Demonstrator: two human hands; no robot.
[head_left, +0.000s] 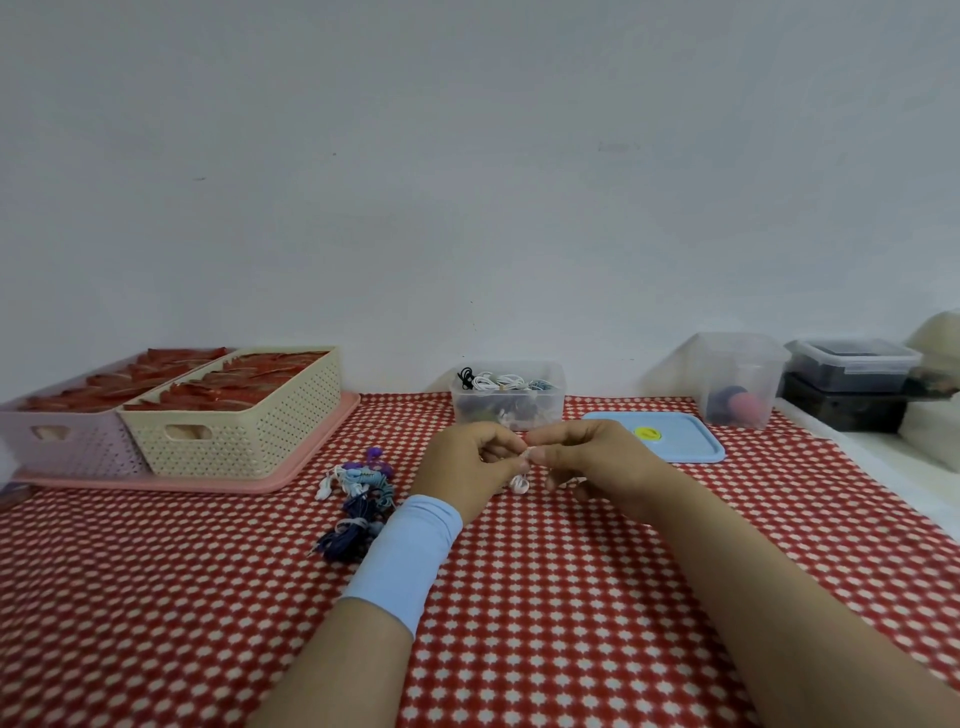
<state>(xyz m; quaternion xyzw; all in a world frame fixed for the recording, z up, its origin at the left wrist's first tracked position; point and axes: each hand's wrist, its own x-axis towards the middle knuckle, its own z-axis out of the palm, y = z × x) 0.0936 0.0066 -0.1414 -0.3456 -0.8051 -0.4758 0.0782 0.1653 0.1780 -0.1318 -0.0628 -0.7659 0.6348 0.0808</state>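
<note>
Lilac basket (67, 441) and cream basket (249, 441), far left on a pink tray (322, 441): both filled with red packets (249, 379). Bundled earphones (358, 499), several colours, heaped on the checked cloth (571, 597) just left of the hands (probably the finished pile). Left hand (462, 467) and right hand (597, 462): fingertips pinched on a white earphone set (519, 483) held just above the cloth, one bud dangling, seemingly for winding. Behind them, clear tub (556, 410): loose earphones. Blue lid (685, 441) beside it. Tall clear container (737, 374): dark and pink items.
</note>
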